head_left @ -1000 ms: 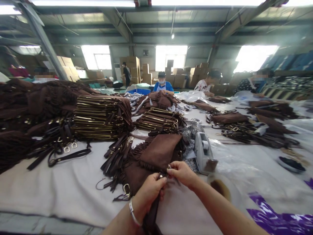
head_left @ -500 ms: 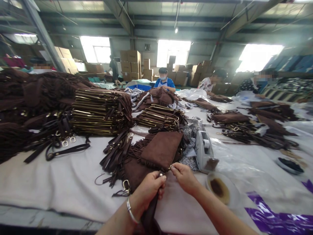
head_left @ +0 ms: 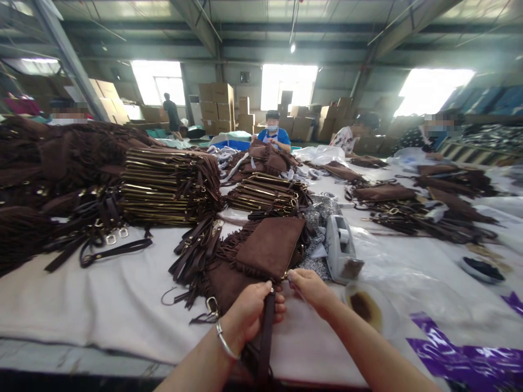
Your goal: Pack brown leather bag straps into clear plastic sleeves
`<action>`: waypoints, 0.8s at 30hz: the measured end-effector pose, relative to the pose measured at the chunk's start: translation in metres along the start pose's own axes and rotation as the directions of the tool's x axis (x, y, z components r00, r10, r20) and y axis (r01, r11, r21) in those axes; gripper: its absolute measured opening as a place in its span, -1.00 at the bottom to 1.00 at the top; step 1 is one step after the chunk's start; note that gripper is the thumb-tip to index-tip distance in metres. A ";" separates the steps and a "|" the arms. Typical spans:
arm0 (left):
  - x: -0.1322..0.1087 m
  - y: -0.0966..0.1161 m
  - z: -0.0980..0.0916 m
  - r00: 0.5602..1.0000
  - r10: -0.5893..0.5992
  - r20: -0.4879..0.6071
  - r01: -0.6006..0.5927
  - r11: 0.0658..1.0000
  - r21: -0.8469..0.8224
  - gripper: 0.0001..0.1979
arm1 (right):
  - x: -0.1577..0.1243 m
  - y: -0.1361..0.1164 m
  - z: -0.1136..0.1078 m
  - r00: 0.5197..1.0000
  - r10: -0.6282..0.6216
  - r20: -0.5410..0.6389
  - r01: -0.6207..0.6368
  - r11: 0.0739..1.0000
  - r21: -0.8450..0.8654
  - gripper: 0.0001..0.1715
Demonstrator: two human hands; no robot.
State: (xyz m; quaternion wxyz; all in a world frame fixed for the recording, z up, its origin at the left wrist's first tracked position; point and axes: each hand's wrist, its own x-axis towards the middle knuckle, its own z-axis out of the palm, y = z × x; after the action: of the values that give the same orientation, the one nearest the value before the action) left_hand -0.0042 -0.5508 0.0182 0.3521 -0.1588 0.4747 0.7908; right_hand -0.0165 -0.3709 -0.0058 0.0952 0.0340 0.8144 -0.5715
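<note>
A brown fringed pouch with a gold zip lies on top of another brown pouch in front of me. My left hand, with a bangle on its wrist, is closed around a dark brown wrist strap that hangs toward the table's near edge. At the zip's near corner, my right hand pinches with thumb and forefinger; what sits between the fingertips is too small to make out. A bundle of dark straps lies left of the pouches, with a gold buckle near my left wrist.
A tape dispenser stands right of the pouch, behind a dish of brown stuff. Tall stacks of zipped pouches rise at the back left. Purple tape lies at the right. Across the table sits a person in blue.
My left hand has turned and shifted slightly, and the strap now shows hanging across its fingers. My right hand has moved slightly right. A person in the background has moved left.
</note>
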 end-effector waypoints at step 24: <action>0.026 -0.018 0.022 0.995 0.094 -0.017 -0.094 0.996 -0.010 -0.80 | -0.090 0.017 0.053 0.980 0.194 -0.052 -0.191 0.980 0.064 -0.56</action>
State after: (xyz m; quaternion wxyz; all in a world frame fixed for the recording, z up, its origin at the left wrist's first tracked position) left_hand -0.0076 -0.5163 0.0025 0.3097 -0.1446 0.4802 0.8078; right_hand 0.0803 -0.4101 -0.0215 0.1253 0.1319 0.7926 -0.5819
